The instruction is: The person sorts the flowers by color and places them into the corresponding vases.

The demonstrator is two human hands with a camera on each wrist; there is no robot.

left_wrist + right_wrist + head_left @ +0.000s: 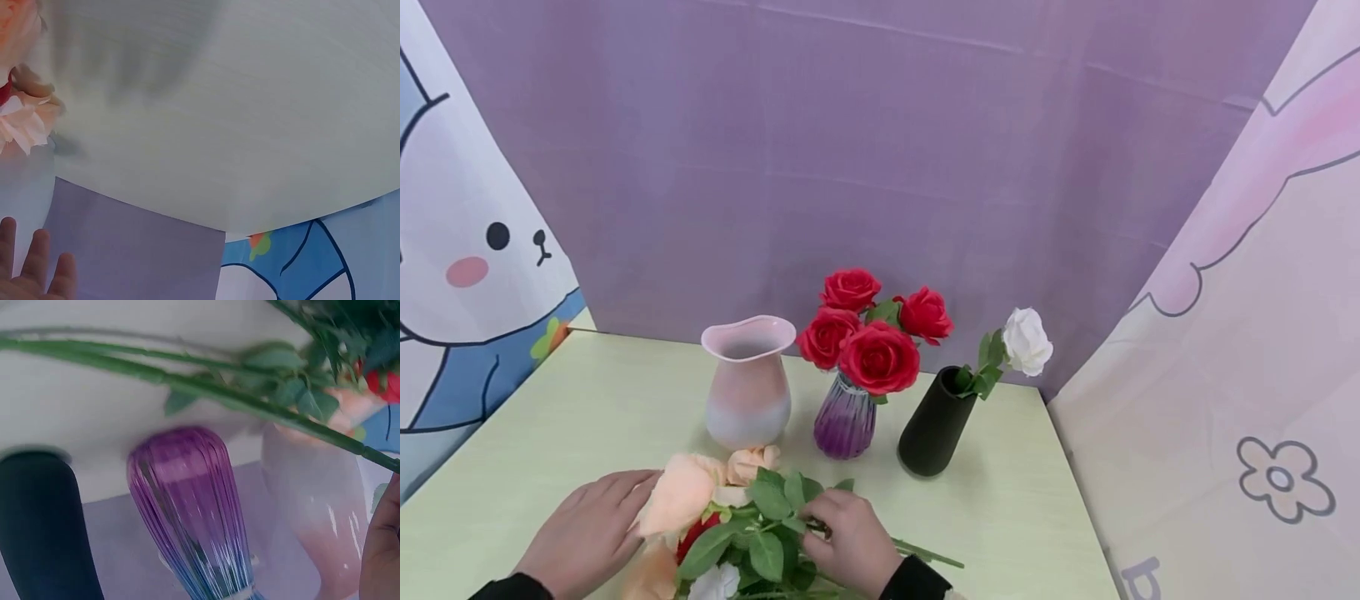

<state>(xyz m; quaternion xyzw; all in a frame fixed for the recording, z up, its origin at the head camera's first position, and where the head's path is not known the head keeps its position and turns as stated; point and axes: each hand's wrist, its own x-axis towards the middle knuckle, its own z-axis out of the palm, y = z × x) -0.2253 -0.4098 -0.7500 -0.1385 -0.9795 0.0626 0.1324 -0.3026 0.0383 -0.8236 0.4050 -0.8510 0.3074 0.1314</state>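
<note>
My right hand (853, 542) pinches a green flower stem (250, 406) over the pile of artificial flowers; which bloom it belongs to is hidden. Green leaves (767, 533) bunch up just left of its fingers. On the other side, my left hand (591, 525) lies palm down with extended fingers beside a large peach flower (681, 492); whether they touch is unclear. Its fingers (37, 262) also show in the left wrist view. A smaller peach bloom (751, 465), a red flower (696, 537) and a white flower (715, 583) lie in the same pile.
Behind the pile stand a pink-and-white vase (748, 400), a purple ribbed vase (844, 425) holding several red roses (880, 357), and a black vase (934, 429) with one white rose (1027, 342). A purple cloth (887, 167) hangs behind the pale table (632, 392).
</note>
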